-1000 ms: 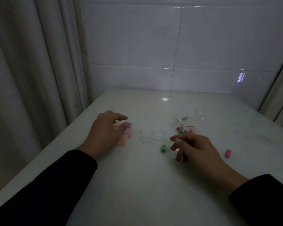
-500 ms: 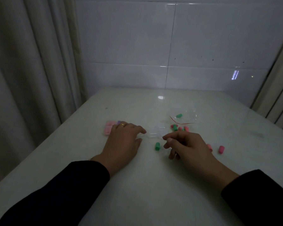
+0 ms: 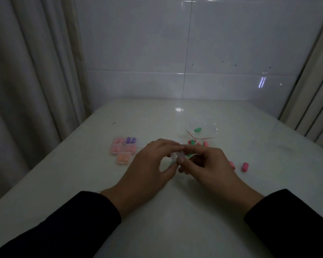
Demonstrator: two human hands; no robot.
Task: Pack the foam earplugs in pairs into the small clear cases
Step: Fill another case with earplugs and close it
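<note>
- A dim room: a pale glossy table (image 3: 157,211) stands against a white tiled wall (image 3: 222,43), with curtains (image 3: 26,71) hanging on the left and the right.
- Nearest the camera, two black sleeves (image 3: 67,226) reach in over the table's near edge.
- At the middle of the table the left hand (image 3: 147,172) and the right hand (image 3: 209,164) meet, fingers curled, and pinch a small clear case (image 3: 177,156) between their fingertips.
- A bit of green shows just under the case, between the thumbs; whether it is an earplug inside the case cannot be told.
- Right of the hands, two pink earplugs (image 3: 245,167) lie loose on the table, near each other and apart from the hands.
- Left of the hands, a cluster of filled cases (image 3: 122,148) sits side by side, most with pink or orange plugs, one at the far side with a purple pair (image 3: 130,140).
- Just beyond the hands, a few green and pink loose earplugs (image 3: 192,142) lie close together.
- Farther back, a crumpled clear bag (image 3: 209,130) with a red strip rests on the table, one green earplug (image 3: 197,129) at it.
- On the wall above the table's far right corner, a small bright reflection (image 3: 261,82) glints on the tile.
</note>
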